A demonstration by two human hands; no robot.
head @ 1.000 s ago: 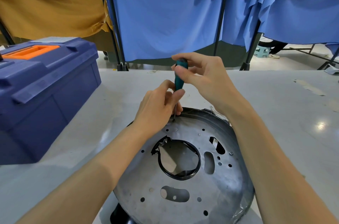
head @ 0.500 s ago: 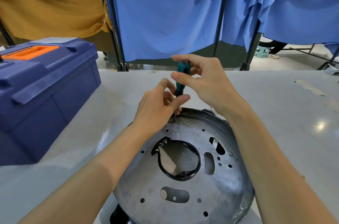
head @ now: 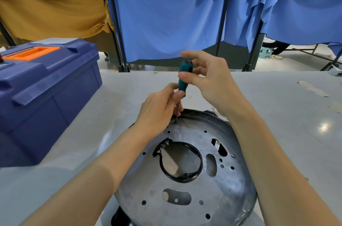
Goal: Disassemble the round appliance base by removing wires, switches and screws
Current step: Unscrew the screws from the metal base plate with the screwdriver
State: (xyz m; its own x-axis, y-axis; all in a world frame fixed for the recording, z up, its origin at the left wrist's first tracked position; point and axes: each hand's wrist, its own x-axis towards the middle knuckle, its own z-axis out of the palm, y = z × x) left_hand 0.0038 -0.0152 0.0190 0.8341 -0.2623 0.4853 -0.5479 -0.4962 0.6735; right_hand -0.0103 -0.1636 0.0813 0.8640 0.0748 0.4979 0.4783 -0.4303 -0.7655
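Round base [head: 185, 198]: lower centre, bottom edge cut off. Screwdriver [head: 184, 75]: my right hand [head: 212, 81] pinched its handle; my left hand [head: 157, 113] closed around its shaft, hiding my fingertips. Screw [head: 175, 122]: barely discernible under tip.

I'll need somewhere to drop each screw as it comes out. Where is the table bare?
Bare table lies right of the round base and right hand, out to the right edge. A narrower strip runs between the blue toolbox and the left hand. The middle is crowded.
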